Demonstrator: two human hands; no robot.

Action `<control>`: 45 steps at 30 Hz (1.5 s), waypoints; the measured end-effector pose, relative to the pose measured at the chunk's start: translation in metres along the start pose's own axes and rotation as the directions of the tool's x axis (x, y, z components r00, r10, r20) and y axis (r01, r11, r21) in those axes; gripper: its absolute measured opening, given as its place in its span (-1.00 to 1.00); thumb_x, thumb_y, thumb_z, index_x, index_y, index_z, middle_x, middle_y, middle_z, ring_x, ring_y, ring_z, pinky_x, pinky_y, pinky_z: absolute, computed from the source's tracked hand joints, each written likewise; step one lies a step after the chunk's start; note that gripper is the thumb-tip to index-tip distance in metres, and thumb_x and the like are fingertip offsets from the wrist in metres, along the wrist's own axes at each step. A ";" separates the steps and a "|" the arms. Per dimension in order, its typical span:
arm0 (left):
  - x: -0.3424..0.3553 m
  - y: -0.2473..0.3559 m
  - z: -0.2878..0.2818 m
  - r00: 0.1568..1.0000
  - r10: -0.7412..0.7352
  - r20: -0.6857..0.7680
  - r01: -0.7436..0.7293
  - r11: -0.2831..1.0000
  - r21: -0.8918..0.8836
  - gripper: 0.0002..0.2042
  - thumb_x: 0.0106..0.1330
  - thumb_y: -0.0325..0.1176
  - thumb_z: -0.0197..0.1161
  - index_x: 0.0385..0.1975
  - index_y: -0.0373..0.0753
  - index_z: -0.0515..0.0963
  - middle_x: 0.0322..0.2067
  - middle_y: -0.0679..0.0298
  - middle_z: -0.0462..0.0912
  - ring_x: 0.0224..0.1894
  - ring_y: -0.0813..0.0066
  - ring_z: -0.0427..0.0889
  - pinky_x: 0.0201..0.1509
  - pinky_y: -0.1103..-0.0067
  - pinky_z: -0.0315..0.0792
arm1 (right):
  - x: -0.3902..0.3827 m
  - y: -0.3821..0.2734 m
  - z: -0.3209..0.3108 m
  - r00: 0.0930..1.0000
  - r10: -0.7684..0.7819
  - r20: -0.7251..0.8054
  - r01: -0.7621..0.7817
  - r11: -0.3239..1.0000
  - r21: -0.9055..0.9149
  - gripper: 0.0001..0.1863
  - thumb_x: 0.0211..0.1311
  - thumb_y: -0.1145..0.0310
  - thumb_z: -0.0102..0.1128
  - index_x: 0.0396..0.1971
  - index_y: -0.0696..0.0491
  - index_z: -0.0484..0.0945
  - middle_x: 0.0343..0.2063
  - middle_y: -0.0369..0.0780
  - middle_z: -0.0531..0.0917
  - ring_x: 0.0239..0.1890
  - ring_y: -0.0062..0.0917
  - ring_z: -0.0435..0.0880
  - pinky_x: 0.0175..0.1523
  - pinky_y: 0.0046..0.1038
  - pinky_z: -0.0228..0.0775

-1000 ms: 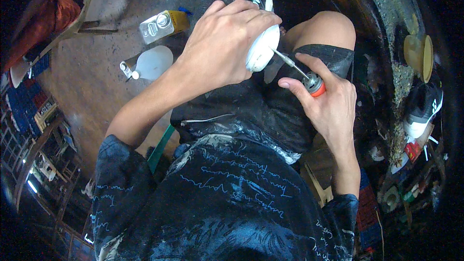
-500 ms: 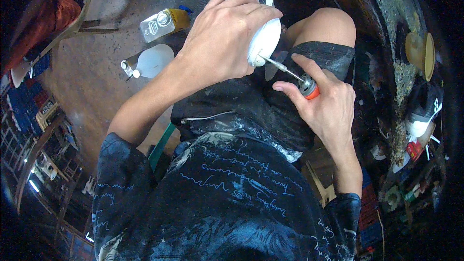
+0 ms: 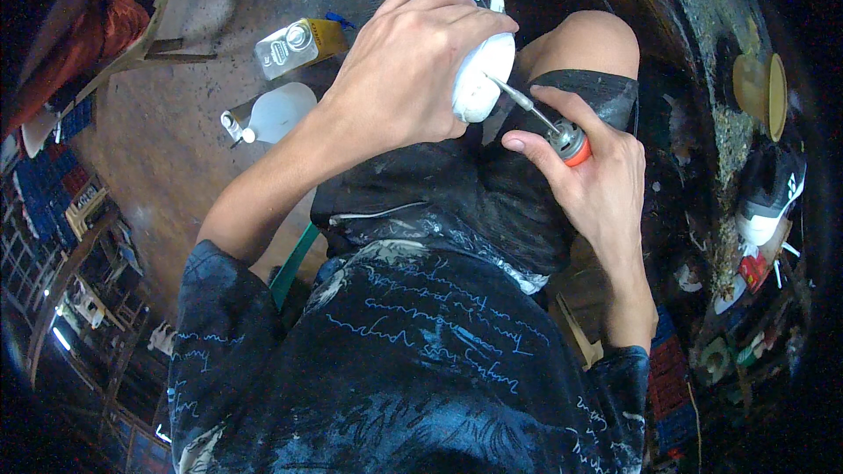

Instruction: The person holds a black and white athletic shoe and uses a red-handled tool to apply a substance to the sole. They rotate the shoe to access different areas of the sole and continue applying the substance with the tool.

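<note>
My left hand is closed round a rounded white piece, its pale face turned to the right over my lap. My right hand grips a small tool with an orange band, thumb and index finger raised beside it. A long thin metal shaft runs from this tool up-left, its tip at the face of the white piece. Whether the tip enters the piece or only touches it I cannot tell. Part of a black-and-white item shows behind my left fingers, between my knees.
On the floor at left lie a yellow-and-silver can, a translucent jug and a small metal container. At right are a yellowish round object and a black-and-white shoe beside a rough dark edge. A dark cable crosses the top.
The white piece has shifted slightly as my left hand turns it, and the shaft's tip has moved over its face, first lower, then higher. My right hand has moved slightly upward.
</note>
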State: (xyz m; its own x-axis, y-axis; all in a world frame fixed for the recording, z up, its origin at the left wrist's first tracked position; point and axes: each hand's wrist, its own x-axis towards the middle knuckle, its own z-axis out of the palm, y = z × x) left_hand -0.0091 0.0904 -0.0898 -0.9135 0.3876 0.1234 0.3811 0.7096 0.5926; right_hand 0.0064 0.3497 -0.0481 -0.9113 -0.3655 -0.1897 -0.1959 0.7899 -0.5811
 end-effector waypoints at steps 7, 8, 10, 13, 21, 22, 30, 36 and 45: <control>0.003 -0.003 0.001 1.000 0.011 0.001 -0.011 1.000 -0.021 -0.15 -0.22 -0.38 0.71 0.31 -0.13 0.72 0.16 0.05 0.84 0.37 -0.03 0.72 0.46 0.09 0.53 | 0.000 -0.004 0.000 0.999 -0.038 0.003 0.038 0.999 -0.029 -0.34 0.24 -0.36 0.62 0.02 -0.07 0.85 -0.40 0.03 0.86 -0.31 0.02 0.91 -0.23 -0.07 0.74; 0.003 -0.003 0.001 1.000 0.006 0.017 -0.006 1.000 0.007 -0.15 -0.21 -0.37 0.72 0.31 -0.13 0.72 0.16 0.05 0.84 0.38 -0.04 0.72 0.46 0.09 0.53 | -0.001 -0.005 -0.001 0.999 -0.014 0.036 0.016 0.999 -0.046 -0.35 0.24 -0.30 0.66 0.04 -0.04 0.85 -0.34 0.02 0.88 -0.25 -0.01 0.93 -0.16 -0.11 0.75; 0.004 -0.004 0.000 1.000 0.004 0.017 -0.003 1.000 -0.019 -0.16 -0.20 -0.35 0.73 0.31 -0.13 0.72 0.16 0.06 0.84 0.40 -0.05 0.71 0.47 0.08 0.52 | -0.004 -0.008 -0.005 0.994 0.036 0.099 -0.028 0.996 -0.082 -0.37 0.23 -0.17 0.72 0.08 0.01 0.85 -0.22 -0.01 0.92 -0.13 -0.06 0.97 -0.01 -0.19 0.77; 0.005 -0.004 -0.001 0.999 0.025 -0.022 -0.025 1.000 -0.011 -0.20 -0.23 -0.39 0.74 0.23 -0.20 0.76 0.10 0.00 0.86 0.29 -0.03 0.79 0.39 0.12 0.61 | -0.005 -0.010 -0.007 0.990 0.058 0.126 -0.041 0.990 -0.131 -0.38 0.23 -0.18 0.71 0.08 0.00 0.86 -0.25 0.00 0.92 -0.18 -0.07 0.97 -0.05 -0.19 0.77; 0.004 -0.005 -0.002 0.999 -0.017 0.042 0.018 1.000 -0.021 -0.17 -0.19 -0.36 0.72 0.31 -0.11 0.72 0.16 0.09 0.85 0.44 -0.06 0.69 0.50 0.07 0.51 | -0.008 -0.009 -0.005 0.996 0.011 0.094 0.010 0.975 -0.223 -0.35 0.23 -0.24 0.69 0.09 -0.03 0.85 -0.34 -0.02 0.89 -0.28 -0.11 0.95 -0.15 -0.17 0.74; 0.004 -0.006 -0.001 0.999 -0.013 0.040 0.013 1.000 -0.017 -0.17 -0.19 -0.37 0.72 0.31 -0.11 0.72 0.16 0.09 0.85 0.44 -0.05 0.69 0.50 0.07 0.51 | -0.009 -0.009 -0.005 0.996 0.010 0.090 0.011 0.974 -0.228 -0.34 0.23 -0.25 0.69 0.09 -0.03 0.85 -0.36 -0.02 0.89 -0.29 -0.12 0.95 -0.15 -0.17 0.74; 0.003 -0.005 0.000 1.000 0.022 0.013 -0.023 1.000 0.009 -0.19 -0.21 -0.40 0.73 0.27 -0.16 0.75 0.13 0.05 0.87 0.37 -0.02 0.75 0.46 0.10 0.55 | -0.010 -0.004 0.002 0.998 -0.051 0.042 0.060 0.967 -0.246 -0.29 0.29 -0.47 0.50 0.09 -0.14 0.84 -0.48 0.01 0.81 -0.48 0.00 0.86 -0.40 -0.05 0.68; 0.006 -0.007 -0.004 0.999 0.041 0.000 -0.041 0.999 0.028 -0.20 -0.22 -0.42 0.75 0.24 -0.23 0.78 0.12 0.01 0.87 0.28 0.03 0.81 0.38 0.15 0.64 | -0.014 -0.004 0.001 0.997 -0.051 0.059 0.066 0.957 -0.281 -0.29 0.30 -0.47 0.49 0.09 -0.14 0.84 -0.49 0.01 0.80 -0.47 0.01 0.86 -0.41 -0.04 0.68; -0.003 -0.010 -0.007 1.000 0.000 0.006 0.000 0.998 -0.068 -0.10 -0.19 -0.36 0.71 0.39 -0.14 0.67 0.26 0.03 0.79 0.43 -0.08 0.68 0.49 0.09 0.50 | -0.002 0.001 -0.013 0.992 0.114 0.047 -0.118 0.989 0.093 -0.36 0.24 -0.30 0.67 0.02 -0.04 0.86 -0.28 0.03 0.89 -0.17 0.01 0.93 -0.06 -0.09 0.74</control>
State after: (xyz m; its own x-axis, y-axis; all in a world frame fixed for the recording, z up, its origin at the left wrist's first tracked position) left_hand -0.0109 0.0785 -0.0906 -0.9128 0.3909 0.1188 0.3702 0.6683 0.6452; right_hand 0.0029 0.3573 -0.0381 -0.9095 -0.2957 -0.2921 -0.0521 0.7783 -0.6257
